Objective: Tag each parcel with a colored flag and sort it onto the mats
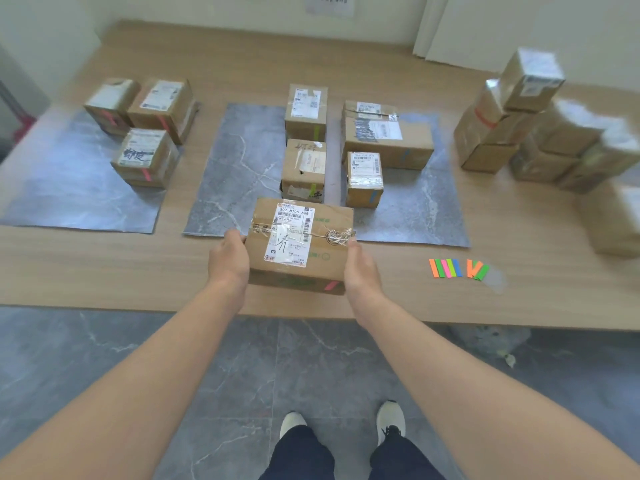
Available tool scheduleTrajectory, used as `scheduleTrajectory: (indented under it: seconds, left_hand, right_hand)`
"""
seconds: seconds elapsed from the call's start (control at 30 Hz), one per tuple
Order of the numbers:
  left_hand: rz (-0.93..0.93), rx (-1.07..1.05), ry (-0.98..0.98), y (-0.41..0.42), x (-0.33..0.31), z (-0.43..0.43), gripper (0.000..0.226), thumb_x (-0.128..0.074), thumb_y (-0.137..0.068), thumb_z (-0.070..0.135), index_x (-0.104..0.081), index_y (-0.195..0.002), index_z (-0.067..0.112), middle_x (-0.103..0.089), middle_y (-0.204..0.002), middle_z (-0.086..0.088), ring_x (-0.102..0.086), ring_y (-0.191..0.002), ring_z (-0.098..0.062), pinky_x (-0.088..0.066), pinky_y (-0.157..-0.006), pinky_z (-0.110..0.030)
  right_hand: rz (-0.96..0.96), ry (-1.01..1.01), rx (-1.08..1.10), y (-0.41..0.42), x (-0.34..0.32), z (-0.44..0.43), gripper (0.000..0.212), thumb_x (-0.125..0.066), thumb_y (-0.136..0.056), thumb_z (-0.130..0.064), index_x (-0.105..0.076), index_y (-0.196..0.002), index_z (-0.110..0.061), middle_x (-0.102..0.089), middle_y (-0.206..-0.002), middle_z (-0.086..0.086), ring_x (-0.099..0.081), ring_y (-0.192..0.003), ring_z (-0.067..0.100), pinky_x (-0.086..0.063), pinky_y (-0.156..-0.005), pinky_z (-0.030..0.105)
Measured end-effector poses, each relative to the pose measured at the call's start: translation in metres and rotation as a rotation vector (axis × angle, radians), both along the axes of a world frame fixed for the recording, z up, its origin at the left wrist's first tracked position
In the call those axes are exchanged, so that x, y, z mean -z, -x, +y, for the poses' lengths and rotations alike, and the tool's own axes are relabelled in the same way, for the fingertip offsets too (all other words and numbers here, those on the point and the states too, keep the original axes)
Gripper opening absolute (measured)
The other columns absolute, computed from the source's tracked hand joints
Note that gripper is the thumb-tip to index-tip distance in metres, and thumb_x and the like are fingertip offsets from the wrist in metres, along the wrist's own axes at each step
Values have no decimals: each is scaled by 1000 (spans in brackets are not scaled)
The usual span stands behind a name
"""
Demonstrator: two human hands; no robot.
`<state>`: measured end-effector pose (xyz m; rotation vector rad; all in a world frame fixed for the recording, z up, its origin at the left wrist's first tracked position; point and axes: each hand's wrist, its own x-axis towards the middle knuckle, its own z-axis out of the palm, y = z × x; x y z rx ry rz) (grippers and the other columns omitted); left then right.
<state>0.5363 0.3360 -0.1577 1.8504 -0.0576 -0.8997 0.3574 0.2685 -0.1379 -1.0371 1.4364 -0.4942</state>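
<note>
Site as I read it over the feed: a parcel-sorting room, plain interior. Items in evidence:
- Long wooden table (104,271).
- Grey left mat (69,195) at 10 o'clock, middle mat (239,168) at 11 and right mat (422,209) at 1, each bearing taped boxes (384,133) with barcode labels.
- One parcel (301,244) at centre, shipping label on top.
- Blurred stack (540,133) of cartons at 2.
- Coloured flags (457,268) at 3.
- Paper notice (329,3) on the white wall (207,8) at 12.
- Grey stone-tile floor (52,341) at 6.

The near parcel (301,244) is brown cardboard with a pink flag (331,285). The mats (235,174) are grey, white-veined; the loose flags (457,268) are orange, green, pink and blue.
</note>
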Motion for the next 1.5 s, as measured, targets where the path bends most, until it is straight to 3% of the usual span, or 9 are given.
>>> scheduleTrajectory:
  seconds: [0.2,0.47,0.77,0.9,1.0,1.13,1.2,1.3,1.5]
  left_hand:
    - [-35,6,68,-24,-63,3,42,-36,-79,42,-69,-88,17,-67,-89,-4,-50,-75,-22,-37,-68,-37]
    - [-96,-6,109,-34,-132,13,38,-38,-74,46,-63,-84,19,-67,-92,-4,-56,-79,-24,-44,-71,-39]
    - [-105,-111,210,-70,-156,18,33,-41,-98,36,-65,-88,16,-72,-92,-5,-63,-77,-21,-53,-81,-38]
    - [-122,-101,213,-117,-150,10,34,-39,-97,33,-67,-99,14,-75,-98,-8,-67,-82,-22,-53,-79,-36]
    - [-113,-48,165,-156,-141,7,41,-38,-94,39,-71,-100,15,-76,-98,-7,-71,-92,-24,-56,-93,-43]
    - [-89,21,151,-219,-138,1,30,-41,-94,30,-66,-83,17,-72,-91,-8,-62,-78,-22,-50,-79,-37]
    - [-84,68,156,-255,-142,-2,33,-41,-94,31,-66,-76,18,-74,-93,-9,-62,-80,-23,-53,-84,-41]
    - [-94,87,152,-308,-145,-3,36,-40,-95,33,-70,-77,21,-75,-97,-5,-63,-88,-25,-52,-88,-41]
    - [-48,60,128,-386,-142,-4,31,-39,-97,28,-65,-86,17,-70,-87,-5,-59,-80,-22,-46,-77,-35]
  right_hand:
    - [9,75,-80,-21,-53,-2,46,-28,-105,-50,-66,-102,-24,-75,-99,4,-66,-67,28,-47,-60,30]
    - [-1,158,-207,-30,-123,-15,47,-26,-108,-50,-60,-89,-24,-74,-95,13,-65,-70,26,-41,-58,31]
    - [2,204,-295,-71,-151,-26,40,-30,-107,-46,-59,-93,-22,-67,-82,7,-60,-72,21,-40,-67,35]
    - [3,230,-294,-120,-143,-39,39,-30,-108,-45,-61,-100,-22,-71,-87,6,-61,-61,21,-41,-62,30]
    - [-1,217,-270,-158,-126,-40,39,-29,-109,-45,-59,-95,-24,-71,-92,2,-65,-71,22,-40,-61,31]
    - [-3,195,-222,-222,-113,-36,40,-31,-108,-45,-62,-99,-23,-73,-97,3,-73,-82,32,-54,-70,39]
    - [-14,206,-195,-256,-113,-39,39,-32,-108,-42,-63,-97,-22,-73,-94,4,-71,-77,30,-54,-66,37]
    - [-28,199,-171,-306,-117,-42,36,-34,-107,-40,-63,-94,-23,-73,-96,4,-69,-78,28,-48,-59,28]
    - [-24,146,-187,-383,-113,-42,36,-36,-104,-41,-62,-106,-17,-70,-102,5,-72,-80,27,-59,-66,34]
